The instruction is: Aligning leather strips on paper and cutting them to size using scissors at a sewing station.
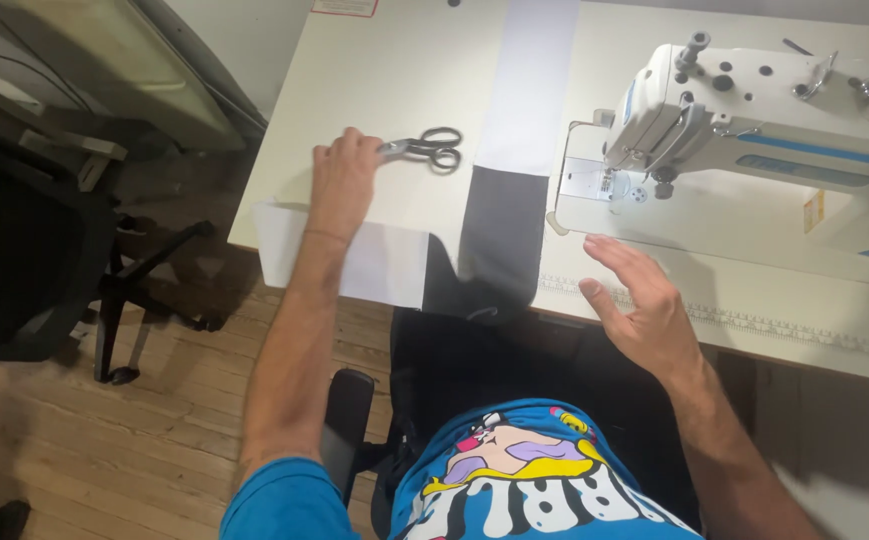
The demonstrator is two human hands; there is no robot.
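Note:
My left hand [342,180] rests on the white table [404,70], its fingers closed on the blade end of a pair of black-handled scissors [426,148]. The scissors lie flat, handles pointing right. A white fabric piece [384,262] hangs over the table's near edge under my left wrist. Beside it a black fabric strip [499,235] drapes over the edge, joined to a white strip [529,80] running away from me. My right hand [639,305] hovers open, fingers spread, over the table's front edge, right of the black strip and in front of the white sewing machine [754,120].
A measuring tape strip [784,325] runs along the table's front edge at the right. A black office chair [24,250] stands on the wooden floor [154,440] to the left. My own chair's black armrest [346,420] is below the table.

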